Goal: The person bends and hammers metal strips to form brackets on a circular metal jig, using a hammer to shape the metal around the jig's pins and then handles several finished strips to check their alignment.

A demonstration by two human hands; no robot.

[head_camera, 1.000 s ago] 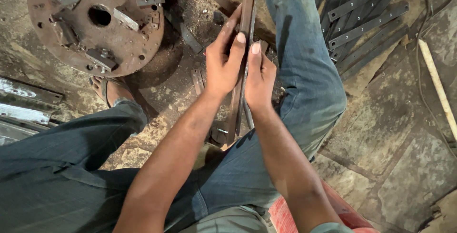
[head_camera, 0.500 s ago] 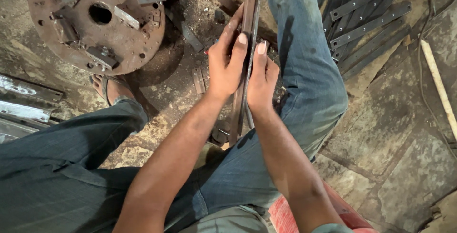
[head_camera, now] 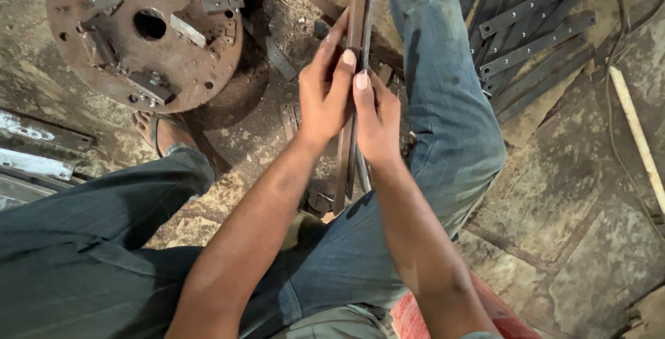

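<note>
My left hand [head_camera: 324, 96] and my right hand [head_camera: 377, 121] clasp a bundle of long flat metal strips [head_camera: 360, 6] from either side, thumbs pressed together on its front face. The rusty strips stand nearly upright between my knees, their lower ends [head_camera: 341, 186] near the floor and their tops running out of the frame. My fingers wrap around the bundle's edges.
A rusty round metal plate [head_camera: 142, 31] with a centre hole and bolted blocks lies at the upper left. A stack of drilled flat strips [head_camera: 537, 34] lies at the upper right. Shiny metal bars [head_camera: 38, 155] lie at the left, a pale stick [head_camera: 634, 131] at the right, loose strips [head_camera: 280, 58] on the floor.
Both hands keep their hold on the strips; the bundle and hands have shifted only slightly.
</note>
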